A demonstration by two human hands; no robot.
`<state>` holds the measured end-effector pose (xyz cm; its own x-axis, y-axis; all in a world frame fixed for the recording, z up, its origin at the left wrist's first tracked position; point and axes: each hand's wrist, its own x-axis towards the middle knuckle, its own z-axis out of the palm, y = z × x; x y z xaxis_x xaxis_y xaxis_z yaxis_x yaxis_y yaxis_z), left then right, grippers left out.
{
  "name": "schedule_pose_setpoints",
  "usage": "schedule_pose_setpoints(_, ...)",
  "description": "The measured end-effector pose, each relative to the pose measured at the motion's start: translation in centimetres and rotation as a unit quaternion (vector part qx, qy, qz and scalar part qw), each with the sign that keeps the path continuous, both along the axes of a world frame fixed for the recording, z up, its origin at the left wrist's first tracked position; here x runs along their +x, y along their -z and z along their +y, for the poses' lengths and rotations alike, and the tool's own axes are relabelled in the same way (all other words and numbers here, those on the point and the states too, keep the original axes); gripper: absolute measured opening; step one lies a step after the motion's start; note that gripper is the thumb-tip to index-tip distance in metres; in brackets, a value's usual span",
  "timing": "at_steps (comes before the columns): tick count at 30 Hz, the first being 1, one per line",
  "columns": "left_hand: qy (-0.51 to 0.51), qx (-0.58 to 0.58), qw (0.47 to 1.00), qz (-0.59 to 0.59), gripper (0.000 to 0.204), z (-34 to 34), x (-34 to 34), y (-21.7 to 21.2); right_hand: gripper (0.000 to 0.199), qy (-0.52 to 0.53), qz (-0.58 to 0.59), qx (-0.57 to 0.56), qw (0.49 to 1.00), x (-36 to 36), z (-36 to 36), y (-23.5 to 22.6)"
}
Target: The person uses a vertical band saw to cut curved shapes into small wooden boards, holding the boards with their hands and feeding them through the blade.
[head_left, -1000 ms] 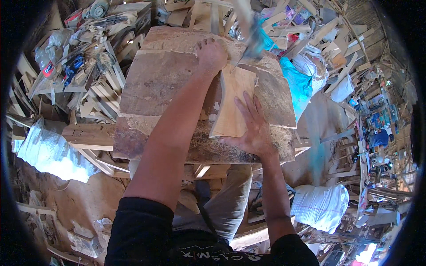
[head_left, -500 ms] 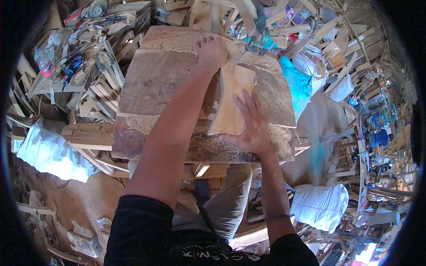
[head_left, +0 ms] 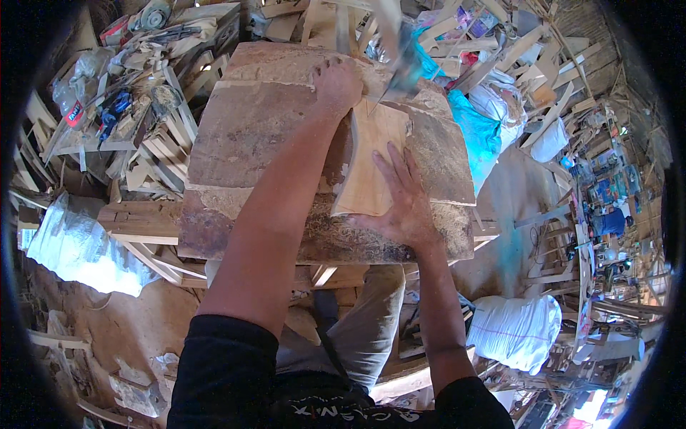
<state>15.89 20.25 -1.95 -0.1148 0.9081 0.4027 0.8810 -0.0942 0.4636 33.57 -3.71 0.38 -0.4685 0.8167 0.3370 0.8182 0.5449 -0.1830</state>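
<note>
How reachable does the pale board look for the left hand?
Probably yes: the left hand is beside the far end of the pale board, nothing shows between them, though a blurred tool is close by.

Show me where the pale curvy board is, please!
In the head view, the pale curvy board lies on the brown worktable, just above centre, with the right hand on its right side.

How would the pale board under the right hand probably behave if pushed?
The pale board is likely stiff, since it looks like wood. Lying flat on the brown worktop, it seems unlikely to roll. Sawdust there might help it slide.
</note>
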Motion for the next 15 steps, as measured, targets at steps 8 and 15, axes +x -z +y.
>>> schedule_pose_setpoints(8, 0.004, 0.006, 1.000, -0.001, 0.049, -0.17, 0.26, 0.07, 0.123, 0.015, -0.006, -0.005, 1.000, -0.08, 0.10, 0.02)
schedule_pose_setpoints(15, 0.012, 0.002, 1.000, -0.009, 0.047, 0.11, 0.25, 0.02, 0.122, -0.003, -0.002, 0.008, 1.000, 0.31, 0.54, 0.17)
